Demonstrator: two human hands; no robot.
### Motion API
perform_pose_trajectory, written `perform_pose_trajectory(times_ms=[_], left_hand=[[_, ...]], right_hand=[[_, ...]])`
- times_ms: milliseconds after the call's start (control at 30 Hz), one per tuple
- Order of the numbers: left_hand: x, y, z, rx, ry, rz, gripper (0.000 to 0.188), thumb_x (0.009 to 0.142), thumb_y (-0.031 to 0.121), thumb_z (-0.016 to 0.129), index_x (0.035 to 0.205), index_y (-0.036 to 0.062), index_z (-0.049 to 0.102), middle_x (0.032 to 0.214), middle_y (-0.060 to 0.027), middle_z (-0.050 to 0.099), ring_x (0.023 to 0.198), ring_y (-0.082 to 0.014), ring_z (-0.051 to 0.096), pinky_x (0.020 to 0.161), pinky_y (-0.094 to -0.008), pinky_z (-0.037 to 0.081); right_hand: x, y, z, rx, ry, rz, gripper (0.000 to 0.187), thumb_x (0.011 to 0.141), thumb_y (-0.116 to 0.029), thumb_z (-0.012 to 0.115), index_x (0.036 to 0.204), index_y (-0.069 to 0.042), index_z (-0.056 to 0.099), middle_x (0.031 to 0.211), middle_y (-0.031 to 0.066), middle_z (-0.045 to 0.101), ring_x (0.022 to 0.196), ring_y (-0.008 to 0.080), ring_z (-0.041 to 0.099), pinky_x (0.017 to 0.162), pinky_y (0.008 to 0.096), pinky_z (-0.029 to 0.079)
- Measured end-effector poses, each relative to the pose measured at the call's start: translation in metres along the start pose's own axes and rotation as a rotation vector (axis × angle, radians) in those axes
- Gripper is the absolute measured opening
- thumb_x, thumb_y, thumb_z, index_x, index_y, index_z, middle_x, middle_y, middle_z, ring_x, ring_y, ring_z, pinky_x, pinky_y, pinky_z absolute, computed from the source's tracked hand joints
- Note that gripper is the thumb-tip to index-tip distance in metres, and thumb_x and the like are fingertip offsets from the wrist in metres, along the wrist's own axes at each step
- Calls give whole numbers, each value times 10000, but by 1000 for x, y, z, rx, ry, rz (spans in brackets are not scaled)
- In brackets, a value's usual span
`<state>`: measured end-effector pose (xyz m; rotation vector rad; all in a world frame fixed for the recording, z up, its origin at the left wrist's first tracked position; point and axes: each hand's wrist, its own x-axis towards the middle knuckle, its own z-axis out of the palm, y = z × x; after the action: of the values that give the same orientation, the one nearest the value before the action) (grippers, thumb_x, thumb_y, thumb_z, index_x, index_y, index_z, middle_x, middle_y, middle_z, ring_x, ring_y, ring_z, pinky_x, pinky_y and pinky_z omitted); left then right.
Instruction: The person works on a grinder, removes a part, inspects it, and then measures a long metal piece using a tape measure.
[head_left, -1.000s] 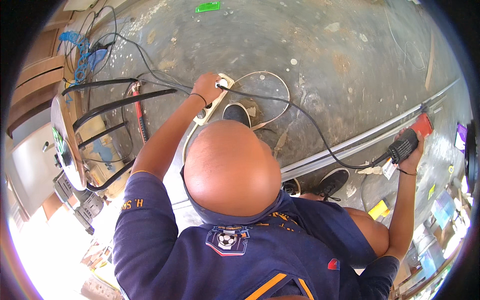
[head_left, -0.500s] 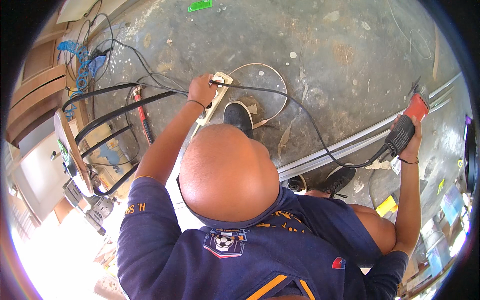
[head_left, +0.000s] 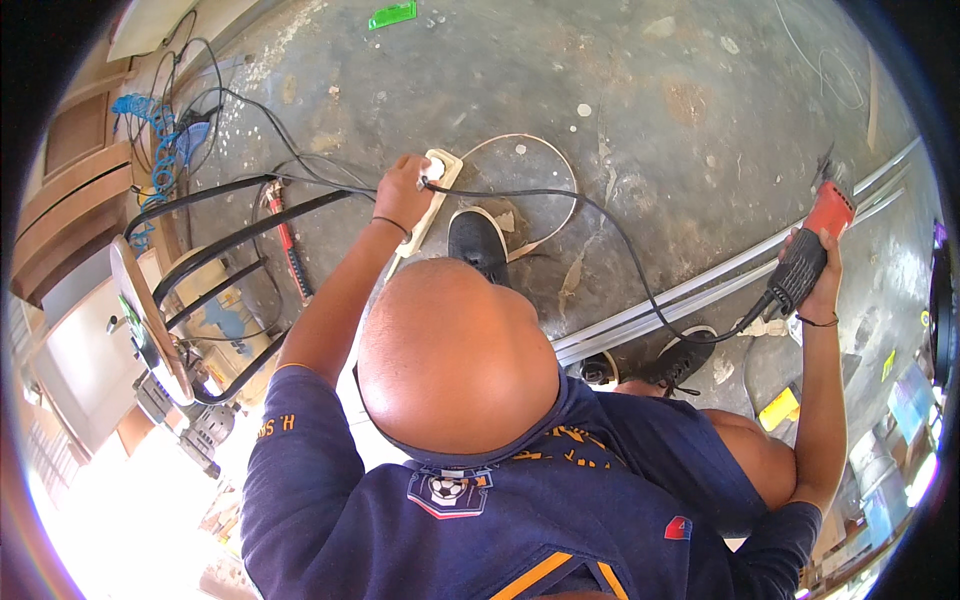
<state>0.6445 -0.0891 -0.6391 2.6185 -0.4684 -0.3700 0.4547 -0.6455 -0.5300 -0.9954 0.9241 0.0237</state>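
My left hand (head_left: 403,192) is closed at the white power strip (head_left: 424,226), its fingers around the end of a black power cord (head_left: 540,193). The plug is mostly hidden by the fingers, so I cannot tell whether it sits in a socket. A round white socket (head_left: 436,168) shows just beyond the fingertips. From there the cord loops across to a corded power tool (head_left: 808,255), red at the front and black along the grip. My right hand (head_left: 822,277) is wrapped round that tool, off to the right. Its thin dark metal end (head_left: 825,165) points away from me.
Long metal profiles (head_left: 690,290) lie slantwise on the concrete floor. At left stand a machine with a round disc (head_left: 150,320) and black curved bars (head_left: 245,222), near a red-handled tool (head_left: 285,240), tangled cables and a blue coiled hose (head_left: 155,115). My shoe (head_left: 477,240) is beside the strip.
My left hand and the cord end have shifted slightly nearer along the power strip, baring more of its far socket. My right hand keeps hold of the power tool, almost unmoved.
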Motion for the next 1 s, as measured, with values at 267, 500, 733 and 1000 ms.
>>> perform_pose_trajectory(times_ms=[267, 500, 733, 1000], left_hand=[[1, 4, -6, -39, -76, -4, 277, 689, 61, 666, 956, 53, 593, 889, -142, 624, 740, -274, 628, 656, -337, 492], [16, -3, -10, -158, -141, -238, 277, 686, 101, 682, 939, 34, 595, 856, -145, 650, 765, -258, 642, 687, -327, 494], [10, -15, -4, -138, -174, -198, 273, 716, 92, 660, 972, 16, 604, 825, -132, 663, 706, -205, 657, 642, -297, 500], [5, -1, -3, -76, -20, -243, 274, 704, 122, 666, 945, 6, 608, 818, -173, 632, 709, -283, 625, 665, -349, 491]], right_hand=[[3, 3, 3, 53, -17, 85, 360, 795, -334, 611, 947, -12, 557, 886, 105, 618, 782, 196, 623, 684, 337, 538], [2, 4, 9, 47, -38, 96, 354, 808, -336, 598, 955, -17, 558, 899, 97, 622, 787, 186, 622, 690, 329, 537], [2, 4, 8, -22, -19, 84, 393, 798, -353, 600, 975, -6, 546, 887, 104, 622, 776, 185, 623, 691, 323, 538], [1, 4, 6, -24, -15, 102, 402, 793, -355, 604, 982, -4, 549, 882, 104, 622, 759, 186, 625, 688, 321, 539]])
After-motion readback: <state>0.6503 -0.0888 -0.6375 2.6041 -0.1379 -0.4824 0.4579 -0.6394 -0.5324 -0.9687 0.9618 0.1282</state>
